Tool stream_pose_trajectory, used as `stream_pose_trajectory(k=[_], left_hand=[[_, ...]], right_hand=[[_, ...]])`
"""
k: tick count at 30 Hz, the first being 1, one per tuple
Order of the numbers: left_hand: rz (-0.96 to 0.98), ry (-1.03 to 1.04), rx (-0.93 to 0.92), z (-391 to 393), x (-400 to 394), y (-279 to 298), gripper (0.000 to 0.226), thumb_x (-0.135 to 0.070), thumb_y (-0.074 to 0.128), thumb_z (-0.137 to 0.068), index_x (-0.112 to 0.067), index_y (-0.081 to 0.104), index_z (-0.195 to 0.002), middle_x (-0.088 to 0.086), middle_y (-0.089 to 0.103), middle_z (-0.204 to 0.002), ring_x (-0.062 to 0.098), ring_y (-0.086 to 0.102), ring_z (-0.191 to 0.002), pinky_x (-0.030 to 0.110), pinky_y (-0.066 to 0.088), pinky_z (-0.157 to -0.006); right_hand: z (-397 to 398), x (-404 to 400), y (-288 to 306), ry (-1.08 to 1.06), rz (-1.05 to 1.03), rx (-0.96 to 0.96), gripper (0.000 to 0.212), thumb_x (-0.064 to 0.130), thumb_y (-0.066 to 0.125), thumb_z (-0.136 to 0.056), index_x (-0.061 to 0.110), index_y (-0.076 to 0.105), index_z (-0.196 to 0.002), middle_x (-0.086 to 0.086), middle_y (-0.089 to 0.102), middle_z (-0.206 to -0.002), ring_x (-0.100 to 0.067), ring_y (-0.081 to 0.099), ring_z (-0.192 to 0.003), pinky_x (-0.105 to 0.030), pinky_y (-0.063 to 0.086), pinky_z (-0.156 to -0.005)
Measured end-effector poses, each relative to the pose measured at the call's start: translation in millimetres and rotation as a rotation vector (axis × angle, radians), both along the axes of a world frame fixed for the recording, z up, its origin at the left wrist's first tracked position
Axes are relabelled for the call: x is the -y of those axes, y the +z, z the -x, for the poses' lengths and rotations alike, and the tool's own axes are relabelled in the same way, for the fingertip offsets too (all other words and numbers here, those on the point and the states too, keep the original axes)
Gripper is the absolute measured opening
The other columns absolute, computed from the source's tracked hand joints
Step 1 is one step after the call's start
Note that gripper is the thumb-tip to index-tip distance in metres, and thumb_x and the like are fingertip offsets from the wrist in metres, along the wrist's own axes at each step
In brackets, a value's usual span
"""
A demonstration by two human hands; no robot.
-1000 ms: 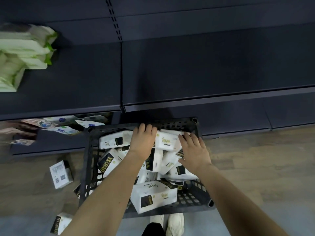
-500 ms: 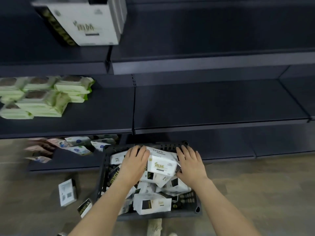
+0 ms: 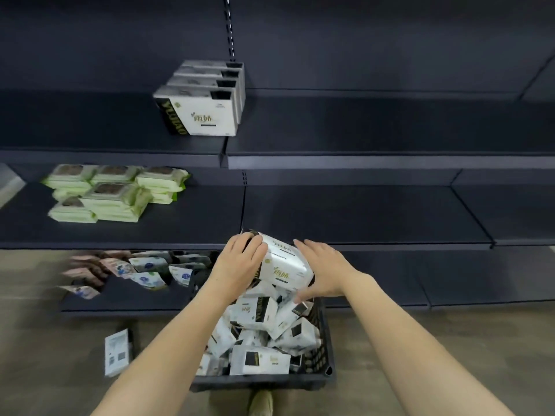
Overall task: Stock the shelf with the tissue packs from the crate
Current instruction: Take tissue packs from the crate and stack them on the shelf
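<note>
Sitting on the floor in front of the shelving, a dark plastic crate (image 3: 321, 376) holds a loose heap of white tissue packs (image 3: 258, 337) with black and gold print, lying at all angles. Above the heap, one tissue pack (image 3: 285, 267) is held clear of the others, tilted, between both hands. The left hand (image 3: 240, 262) has its fingers curled over the pack's upper left end, gripping it. The right hand (image 3: 322, 273) lies against the pack's right side with fingers fairly straight and the thumb reaching under the lower edge, so it cradles rather than clenches.

On the upper shelf (image 3: 360, 160) a row of four matching packs (image 3: 207, 106) stands upright, one behind another, close to the upright post. The middle shelf (image 3: 360, 244) carries a cluster of green and white wipe packs (image 3: 111, 193) stacked flat on its left part. The bottom shelf (image 3: 120, 307) holds small pouches (image 3: 144, 273) with blue and pink print, leaning in rows. One white pack (image 3: 117, 352) lies on the floor to the left of the crate, well apart from it. A shoe (image 3: 261, 403) shows at the bottom edge below the crate.
</note>
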State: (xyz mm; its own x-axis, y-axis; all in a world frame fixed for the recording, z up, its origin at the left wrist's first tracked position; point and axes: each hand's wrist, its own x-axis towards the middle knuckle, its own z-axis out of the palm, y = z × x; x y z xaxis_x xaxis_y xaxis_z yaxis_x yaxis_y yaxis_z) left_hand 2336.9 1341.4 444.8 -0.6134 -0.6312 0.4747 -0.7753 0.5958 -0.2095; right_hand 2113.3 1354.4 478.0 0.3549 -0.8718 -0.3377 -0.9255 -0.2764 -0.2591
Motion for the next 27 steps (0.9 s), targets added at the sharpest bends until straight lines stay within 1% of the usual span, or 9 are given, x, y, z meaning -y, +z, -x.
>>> stream_pose_trajectory(k=[1,3,7,10,13,17,21,24,27], left_hand=[[0.028,-0.014,-0.005,0.6,1.2,9.7,0.029,0.001,0.038,-0.077,-0.007,0.050,-0.102,0.011,0.063,-0.102,0.029,0.052,-0.098,0.038,0.050,-0.081],[0.095,-0.038,-0.015,2.8,4.5,29.3,0.027,-0.002,0.035,-0.081,-0.006,0.051,-0.103,0.011,0.063,-0.103,0.028,0.050,-0.100,0.038,0.049,-0.084],[0.227,-0.081,-0.046,8.7,14.3,60.3,0.033,-0.005,0.054,-0.073,-0.005,0.050,-0.105,0.012,0.064,-0.104,0.027,0.049,-0.102,0.038,0.047,-0.086],[0.279,-0.092,-0.070,12.7,25.1,80.7,0.034,-0.006,0.057,-0.073,-0.004,0.050,-0.106,0.014,0.064,-0.104,0.028,0.048,-0.103,0.039,0.044,-0.088],[0.290,-0.093,-0.096,13.5,38.0,100.8,0.039,-0.007,0.067,-0.071,-0.004,0.051,-0.106,0.014,0.065,-0.103,0.028,0.049,-0.102,0.039,0.045,-0.087],[0.264,-0.085,-0.104,9.9,53.1,125.5,0.055,-0.010,0.078,-0.059,-0.005,0.049,-0.105,0.014,0.065,-0.103,0.027,0.047,-0.103,0.037,0.040,-0.089],[0.197,-0.027,-0.102,7.8,74.2,149.5,0.068,-0.020,0.084,-0.053,-0.005,0.047,-0.107,0.014,0.062,-0.108,0.028,0.047,-0.106,0.038,0.040,-0.088],[0.073,0.001,-0.102,6.8,90.1,162.5,0.073,-0.034,0.083,-0.059,-0.009,0.045,-0.115,0.014,0.058,-0.124,0.027,0.044,-0.117,0.044,0.045,-0.092],[-0.023,0.010,-0.117,4.8,104.4,168.7,0.071,-0.048,0.068,-0.071,-0.009,0.044,-0.124,0.015,0.050,-0.135,0.026,0.038,-0.125,0.050,0.041,-0.098]], right_hand=[[-0.7,1.6,12.0,-0.030,0.019,0.060,0.126,0.069,0.072,-0.059,0.025,-0.002,-0.151,-0.004,0.009,-0.158,-0.024,0.009,-0.144,-0.043,0.015,-0.116],[-2.8,5.8,37.0,-0.062,0.062,0.151,0.125,0.068,0.074,-0.058,0.024,0.002,-0.151,-0.003,0.016,-0.157,-0.023,0.016,-0.142,-0.042,0.021,-0.114],[-4.5,13.9,76.4,-0.115,0.063,0.270,0.123,0.060,0.078,-0.061,0.026,0.000,-0.151,0.000,0.022,-0.155,-0.023,0.023,-0.139,-0.041,0.027,-0.110],[-2.7,21.7,97.4,-0.161,0.044,0.336,0.121,0.053,0.079,-0.065,0.028,-0.003,-0.150,0.002,0.030,-0.150,-0.022,0.033,-0.133,-0.038,0.031,-0.105],[-1.9,33.1,115.6,-0.173,0.026,0.361,0.120,0.050,0.079,-0.066,0.033,-0.006,-0.149,0.005,0.036,-0.146,-0.022,0.040,-0.128,-0.041,0.027,-0.107],[-5.6,53.1,136.9,-0.170,0.085,0.370,0.115,0.049,0.080,-0.063,0.029,0.006,-0.150,0.001,0.037,-0.142,-0.022,0.038,-0.127,-0.042,0.029,-0.109],[-9.0,75.5,156.7,-0.164,0.241,0.344,0.109,0.052,0.080,-0.060,0.024,0.021,-0.147,0.003,0.040,-0.125,-0.017,0.039,-0.119,-0.034,0.039,-0.098],[-10.5,92.2,169.4,-0.153,0.415,0.264,0.105,0.053,0.078,-0.059,0.023,0.024,-0.144,0.000,0.038,-0.126,-0.019,0.035,-0.118,-0.034,0.039,-0.096],[-10.4,108.4,177.0,-0.119,0.594,0.150,0.100,0.053,0.077,-0.059,0.021,0.029,-0.140,-0.004,0.037,-0.128,-0.024,0.033,-0.119,-0.037,0.041,-0.093]])
